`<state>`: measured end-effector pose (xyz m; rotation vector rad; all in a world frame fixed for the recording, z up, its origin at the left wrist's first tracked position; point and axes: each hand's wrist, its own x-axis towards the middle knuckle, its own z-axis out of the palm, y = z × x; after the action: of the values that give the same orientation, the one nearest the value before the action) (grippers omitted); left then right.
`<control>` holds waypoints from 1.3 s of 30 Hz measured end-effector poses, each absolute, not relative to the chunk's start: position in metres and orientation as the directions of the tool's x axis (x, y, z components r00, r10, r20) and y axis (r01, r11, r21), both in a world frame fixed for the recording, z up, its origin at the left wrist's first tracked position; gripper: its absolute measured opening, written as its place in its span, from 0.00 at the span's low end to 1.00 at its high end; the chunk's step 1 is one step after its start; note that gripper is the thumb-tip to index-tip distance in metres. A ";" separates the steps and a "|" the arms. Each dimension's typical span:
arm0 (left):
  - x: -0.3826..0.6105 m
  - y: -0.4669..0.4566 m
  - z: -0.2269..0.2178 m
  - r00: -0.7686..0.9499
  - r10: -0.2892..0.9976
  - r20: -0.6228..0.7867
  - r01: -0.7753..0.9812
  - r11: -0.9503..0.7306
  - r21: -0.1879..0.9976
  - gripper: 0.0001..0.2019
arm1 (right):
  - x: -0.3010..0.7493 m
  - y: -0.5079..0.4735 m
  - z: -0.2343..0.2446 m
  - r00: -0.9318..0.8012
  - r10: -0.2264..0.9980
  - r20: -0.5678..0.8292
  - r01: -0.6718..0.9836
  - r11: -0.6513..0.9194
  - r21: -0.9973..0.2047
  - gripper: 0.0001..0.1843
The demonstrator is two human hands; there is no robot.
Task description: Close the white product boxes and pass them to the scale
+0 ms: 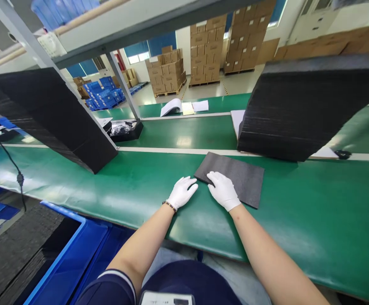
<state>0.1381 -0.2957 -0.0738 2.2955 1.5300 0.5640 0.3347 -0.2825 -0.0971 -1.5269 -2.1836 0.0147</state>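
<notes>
A flat dark grey foam sheet [235, 176] lies on the green conveyor belt [140, 186] in front of me. My right hand [222, 189], in a white glove, rests flat on the sheet's near left corner with fingers stretched out. Just left of the sheet, my left hand [181, 191], also gloved in white, lies on the belt with fingers spread, touching or almost touching the sheet's edge. Neither hand grips anything.
A tall leaning stack of black foam sheets [301, 110] stands behind the sheet on the right, another stack [54, 114] on the left. A black tray with parts [124, 129] sits on the far belt. Blue bins [73, 258] are at my lower left. Cardboard boxes [203, 51] stand far back.
</notes>
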 end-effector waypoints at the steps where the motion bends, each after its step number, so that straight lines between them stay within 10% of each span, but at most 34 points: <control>1: 0.138 -0.296 -0.074 0.348 0.926 0.150 0.796 -0.376 0.475 0.15 | 0.335 -0.282 -0.097 -0.268 0.890 0.369 0.885 0.379 -0.271 0.19; 39: 0.119 -0.299 -0.094 0.136 0.974 0.180 0.760 -0.219 0.612 0.18 | 0.327 -0.293 -0.094 -0.230 0.946 0.227 0.897 0.297 -0.327 0.21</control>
<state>0.1193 -0.2991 -0.0935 2.0463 1.6698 0.7856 0.3269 -0.2931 -0.0944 -1.6543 -2.1932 0.1775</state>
